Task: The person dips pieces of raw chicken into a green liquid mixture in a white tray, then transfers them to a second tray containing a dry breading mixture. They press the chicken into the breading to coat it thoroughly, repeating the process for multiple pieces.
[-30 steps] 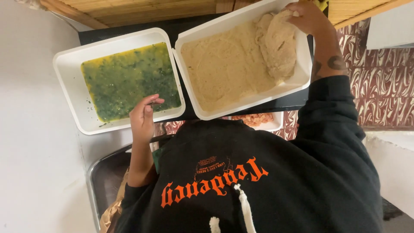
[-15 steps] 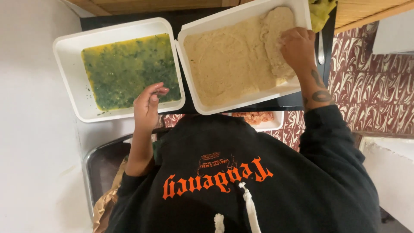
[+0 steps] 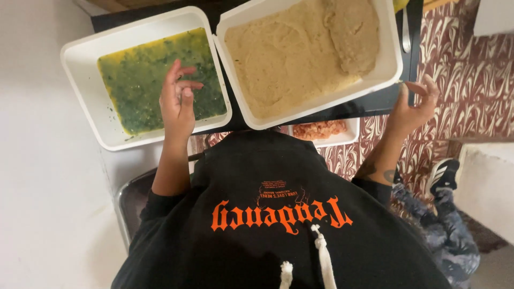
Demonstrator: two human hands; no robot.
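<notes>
Two white rectangular trays lie side by side on a dark counter. The left tray [image 3: 85, 80] holds a green herb-and-egg liquid [image 3: 134, 75]. Beige breadcrumbs [image 3: 284, 59] fill the right tray [image 3: 393, 59], with a crumb-coated flat cutlet [image 3: 353, 32] lying at its far right. My left hand [image 3: 178, 101] hovers over the green liquid, fingers loosely curled, holding nothing. Drawn back outside the crumb tray's near right corner, my right hand [image 3: 415, 104] is empty with fingers apart.
A smaller white tray with raw pinkish meat [image 3: 321, 130] peeks out below the crumb tray. A metal tray [image 3: 131, 200] sits low at the left. My black hoodie [image 3: 284, 225] fills the lower view. A patterned floor [image 3: 471, 91] lies at right.
My right hand has left the cutlet in the crumb tray and pulled back to the near right corner. My left hand has risen from the tray's rim to above the green liquid.
</notes>
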